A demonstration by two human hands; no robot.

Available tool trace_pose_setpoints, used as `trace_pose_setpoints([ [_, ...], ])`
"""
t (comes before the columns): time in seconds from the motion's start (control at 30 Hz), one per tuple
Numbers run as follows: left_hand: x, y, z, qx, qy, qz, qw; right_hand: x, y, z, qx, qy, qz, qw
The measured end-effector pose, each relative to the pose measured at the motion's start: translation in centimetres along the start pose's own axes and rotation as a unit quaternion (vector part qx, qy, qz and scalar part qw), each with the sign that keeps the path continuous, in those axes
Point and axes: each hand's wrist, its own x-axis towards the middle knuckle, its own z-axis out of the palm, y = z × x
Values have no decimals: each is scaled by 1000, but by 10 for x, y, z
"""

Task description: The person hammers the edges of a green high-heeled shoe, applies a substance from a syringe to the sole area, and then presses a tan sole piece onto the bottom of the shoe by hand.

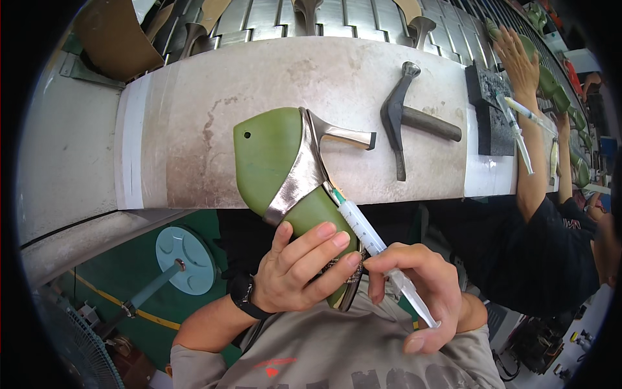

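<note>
A high-heeled sandal with a metallic heel and strap sits on a green shoe last, heel toward the table. My left hand is closed around its front part, near a glittery strap. In my right hand is a clear syringe of whitish contents, gripped along its barrel and plunger. Its green tip touches or nearly touches the edge between the sole and the last, just below the heel. A hammer with a dark handle lies to the right of the sandal.
The pale, stained worktable borders a slatted metal conveyor carrying metallic-heeled shoes. At right stand a black block and more syringes, beside a co-worker's hand and arm. A light-blue round disc and a fan are lower left.
</note>
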Motion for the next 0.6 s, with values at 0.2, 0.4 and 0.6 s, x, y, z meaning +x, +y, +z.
trace_pose_setpoints([
  [0.2,-1,0,1,1,1,0,1000,0,-2,0,-28,10,-5,1000],
  [0.4,-1,1,0,-5,-1,-1,1000,-1,-3,1,-44,14,-11,999],
  [0.6,-3,1,-1,-2,-4,-2,1000,1,-2,-2,-42,2,-7,999],
])
